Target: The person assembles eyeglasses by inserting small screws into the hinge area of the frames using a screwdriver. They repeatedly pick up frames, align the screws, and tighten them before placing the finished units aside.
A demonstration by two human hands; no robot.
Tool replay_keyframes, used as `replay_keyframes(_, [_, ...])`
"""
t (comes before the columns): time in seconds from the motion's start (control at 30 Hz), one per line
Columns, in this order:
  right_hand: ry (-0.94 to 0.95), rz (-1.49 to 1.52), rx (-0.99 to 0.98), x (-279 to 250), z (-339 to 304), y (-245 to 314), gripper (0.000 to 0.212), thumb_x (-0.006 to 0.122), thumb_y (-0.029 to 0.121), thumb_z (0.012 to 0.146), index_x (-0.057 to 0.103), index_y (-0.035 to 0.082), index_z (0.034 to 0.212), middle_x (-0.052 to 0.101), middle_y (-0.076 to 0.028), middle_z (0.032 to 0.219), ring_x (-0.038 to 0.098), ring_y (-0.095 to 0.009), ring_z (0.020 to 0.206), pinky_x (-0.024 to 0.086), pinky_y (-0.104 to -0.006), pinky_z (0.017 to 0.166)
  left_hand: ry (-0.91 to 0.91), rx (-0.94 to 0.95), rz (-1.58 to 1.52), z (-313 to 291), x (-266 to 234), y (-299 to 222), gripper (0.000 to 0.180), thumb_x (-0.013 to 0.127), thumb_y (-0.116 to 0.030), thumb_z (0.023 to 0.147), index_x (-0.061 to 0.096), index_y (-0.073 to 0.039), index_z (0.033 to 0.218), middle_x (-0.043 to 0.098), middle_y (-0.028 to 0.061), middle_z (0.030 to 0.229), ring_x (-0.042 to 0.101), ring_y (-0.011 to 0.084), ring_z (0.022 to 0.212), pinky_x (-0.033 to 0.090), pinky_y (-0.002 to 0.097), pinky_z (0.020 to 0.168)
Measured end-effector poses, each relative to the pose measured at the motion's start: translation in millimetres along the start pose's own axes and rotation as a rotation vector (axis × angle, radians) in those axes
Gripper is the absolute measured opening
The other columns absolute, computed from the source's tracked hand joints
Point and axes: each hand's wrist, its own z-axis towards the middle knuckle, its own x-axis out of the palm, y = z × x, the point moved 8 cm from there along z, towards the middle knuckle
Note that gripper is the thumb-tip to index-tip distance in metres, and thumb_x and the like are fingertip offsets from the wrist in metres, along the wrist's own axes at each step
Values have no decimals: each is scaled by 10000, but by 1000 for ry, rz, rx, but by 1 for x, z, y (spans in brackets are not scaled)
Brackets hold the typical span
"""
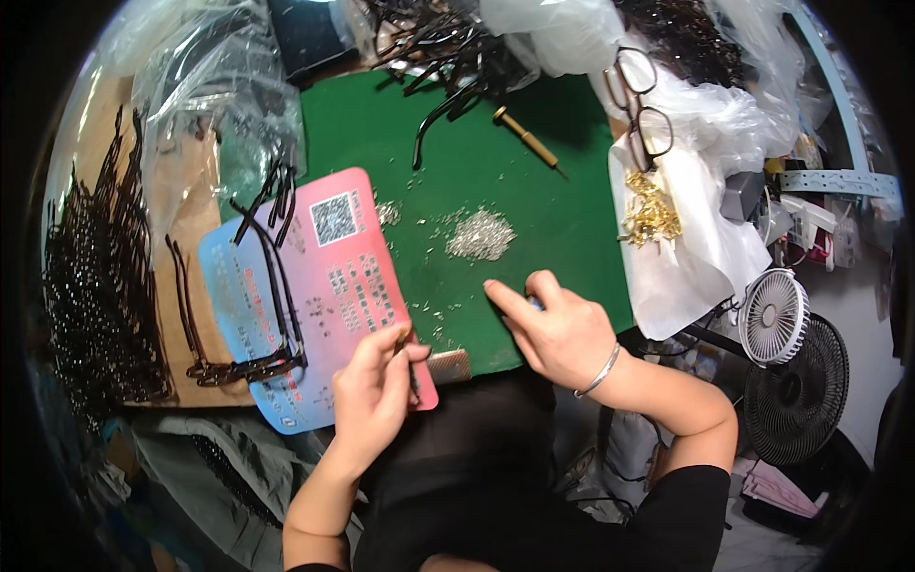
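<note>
Pinching with the bare left hand, thumb and forefinger closed on a small half-hidden piece, too blurred to name, over the lower right corner of a card. Pointing down at a green work mat with the forefinger of the bare right hand, near a silvery heap; beneath that palm, a small blue thing, cannot tell whether grasped.

Spread widest: that one green mat. Next, at upper left, one crumpled clear plastic bag, contents hard to make out; at upper right, whitish translucent plastic around a heap of dark glossy slender pieces, too many to count. Then one rounded pink-and-blue printed card, and two round fans: one black, one small white. Below the plastic, one white paper sheet bearing a loose pile of shiny golden parts, uncountable.

Smaller again: two dark eyeglass frames, one at upper right, one partly across the card; one slim brass-coloured screwdriver. Smallest: one main heap of tiny silvery metal bits mid-mat, plus strays.
</note>
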Motion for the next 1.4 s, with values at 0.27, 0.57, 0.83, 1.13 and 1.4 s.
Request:
replay_keyframes(0.27, [292,485,60,11,3,24,343,529,147,852,478,154,1191,477,-135,863,586,-309,668,507,-379,550,-37,103,214,1,-1,0,244,485,19,869,531,15,1109,675,129,869,664,155,788,517,265,675])
replay_keyframes(0.57, [335,614,-28,18,19,60,265,493,150,877,469,82,1132,489,-142,826,544,-283,686,521,-371,554,-283,463,462,-6,4,-20,216,539,44,819,569,39,1032,655,167,806,666,261,678,522,302,579])
replay_keyframes(0.83, [441,598,42,20,19,60,308,483,130,877,484,89,1182,536,-122,943,555,-273,833,492,-370,695,-315,548,541,-8,8,-23,233,554,50,794,575,49,1026,641,149,721,651,239,606,512,307,531])
replay_keyframes(1.13, [540,752,126,30,25,56,298,451,151,896,487,47,1172,575,-159,978,541,-317,935,449,-378,814,-256,548,615,-5,9,-24,254,557,49,778,567,68,1031,638,139,693,650,233,594,516,301,525])
replay_keyframes(1.4, [573,659,105,33,25,57,293,445,194,905,497,62,1162,567,-150,912,540,-317,859,462,-398,753,-181,525,605,-1,9,-25,248,534,57,788,560,77,1034,644,159,721,663,250,644,526,308,557])
